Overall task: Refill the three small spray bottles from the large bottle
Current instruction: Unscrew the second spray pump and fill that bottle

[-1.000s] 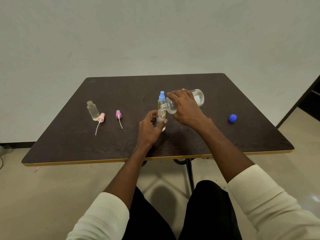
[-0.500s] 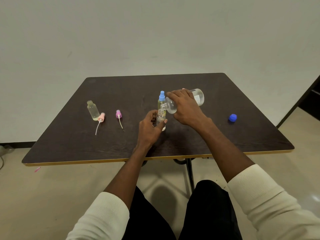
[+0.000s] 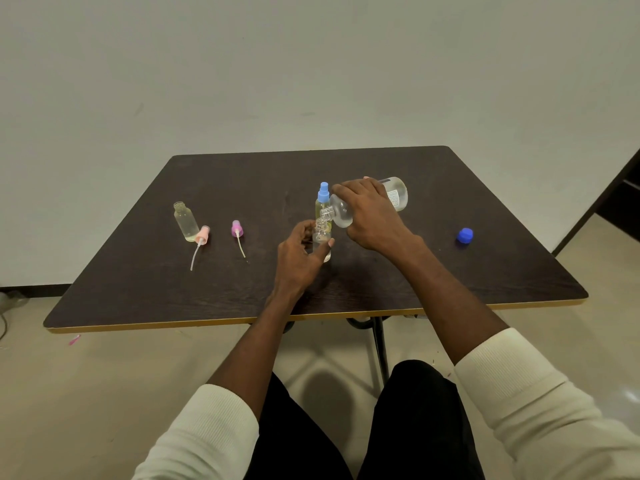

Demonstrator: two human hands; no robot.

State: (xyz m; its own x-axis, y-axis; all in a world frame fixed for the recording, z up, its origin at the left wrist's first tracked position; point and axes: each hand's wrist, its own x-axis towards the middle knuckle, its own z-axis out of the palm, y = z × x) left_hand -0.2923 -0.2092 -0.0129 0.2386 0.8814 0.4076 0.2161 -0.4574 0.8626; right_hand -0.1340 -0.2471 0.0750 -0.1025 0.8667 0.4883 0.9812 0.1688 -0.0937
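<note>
Near the middle of the table: pouring step, second small bottle. Right hand wrapped round the large bottle, tipped on its side, mouth just over the neck of the open small bottle. Left hand curled round that small bottle, keeping it upright on the table. Right behind, a small bottle with its blue spray top on, looks filled already. Far to the left, the third small bottle, open, with the pink spray top touching it and the purple spray top lying near. Blue cap well apart on the right. Next, probably: tip back gently, stand the large bottle up, fetch a spray top. Lots of bare room on the right and in front; all edges far from the bottles
</note>
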